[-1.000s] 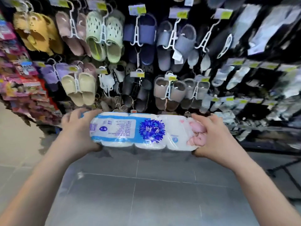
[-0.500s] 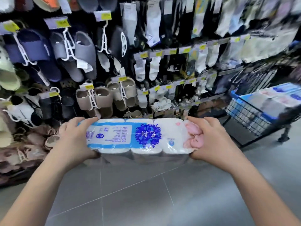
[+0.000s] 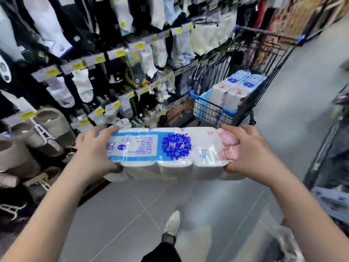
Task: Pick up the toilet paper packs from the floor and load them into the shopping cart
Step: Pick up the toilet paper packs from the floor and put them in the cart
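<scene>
Head view. Both hands hold one toilet paper pack (image 3: 170, 150) level in front of the body, well above the floor (image 3: 117, 224). The left hand (image 3: 94, 150) is clamped on the pack's left end, thumb on top, fingers wrapped under the lower edge. The right hand (image 3: 251, 150) is clamped on the right end, thumb on top, fingers curled beneath, pressing into the pink-printed film. The pack is a clear-wrapped multi-roll bundle with three roll ends showing along its near edge, a white-and-blue text panel at left and a blue floral emblem at centre.

The shopping cart (image 3: 211, 110) stands ahead and to the right of the held pack, well apart from it. It is a dark wire basket with blue corner trim. Loaded packs (image 3: 236, 87) of the same type lie side by side inside the basket, their tops rising above the front rim.

To the left, a wall rack carries hanging socks (image 3: 83, 86) under yellow price tags, with grey slippers (image 3: 49, 121) lower down at far left. The floor is grey tile with visible joints. One shoe (image 3: 172, 222) of the person is planted on the tile below the pack. The right edge of the view is blurred; items there cannot be identified.
</scene>
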